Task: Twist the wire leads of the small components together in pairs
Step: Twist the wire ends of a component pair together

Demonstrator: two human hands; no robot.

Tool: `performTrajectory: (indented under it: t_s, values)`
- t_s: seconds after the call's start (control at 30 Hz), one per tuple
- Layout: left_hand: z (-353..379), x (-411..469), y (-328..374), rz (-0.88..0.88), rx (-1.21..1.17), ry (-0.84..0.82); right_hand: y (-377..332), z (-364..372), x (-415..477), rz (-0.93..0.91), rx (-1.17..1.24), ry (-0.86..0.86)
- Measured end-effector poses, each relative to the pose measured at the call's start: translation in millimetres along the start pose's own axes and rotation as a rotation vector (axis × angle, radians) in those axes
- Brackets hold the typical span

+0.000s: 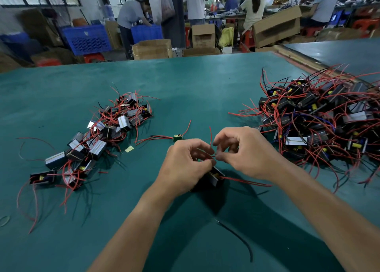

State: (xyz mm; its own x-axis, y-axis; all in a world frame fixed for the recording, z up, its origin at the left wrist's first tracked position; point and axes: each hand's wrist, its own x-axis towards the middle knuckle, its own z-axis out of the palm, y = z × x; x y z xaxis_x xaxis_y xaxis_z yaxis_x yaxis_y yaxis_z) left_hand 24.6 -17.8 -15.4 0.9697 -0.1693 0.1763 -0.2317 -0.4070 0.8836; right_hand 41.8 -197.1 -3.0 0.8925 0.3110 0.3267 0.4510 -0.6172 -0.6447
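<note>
A small black component [214, 179] with red wire leads hangs just above the green table, under my left hand [185, 164], which grips it and its leads with curled fingers. My right hand [244, 150] pinches the red wire ends [213, 155] between thumb and forefinger, right where the two hands meet. One red lead [246, 181] trails right from the component, and a black lead [236, 233] runs down toward me. A single red lead [210, 136] sticks up between the hands.
A large heap of components with red wires [320, 123] lies at the right. A smaller spread of them [98, 140] lies at the left. A small green board with red leads [177, 137] sits just beyond my hands. People work among boxes and blue crates behind the table.
</note>
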Motion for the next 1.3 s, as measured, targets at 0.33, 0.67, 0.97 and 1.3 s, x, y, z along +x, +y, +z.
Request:
performTrajectory:
  t_s: [0.33, 0.67, 0.97, 1.3]
  values:
    - [-4, -1, 2, -0.057, -0.1, -0.044, -2, 0, -3, -0.051, -0.011, -0.003]
    - [-11, -1, 8, -0.158, -0.184, -0.111, 1, -3, -2, -0.087, 0.067, -0.093]
    - [-14, -3, 8, -0.149, -0.166, -0.153, 2, 1, -2, -0.111, 0.01, -0.043]
    - [-7, -3, 8, -0.091, -0.079, -0.083, -9, -5, -4, -0.091, -0.086, -0.086]
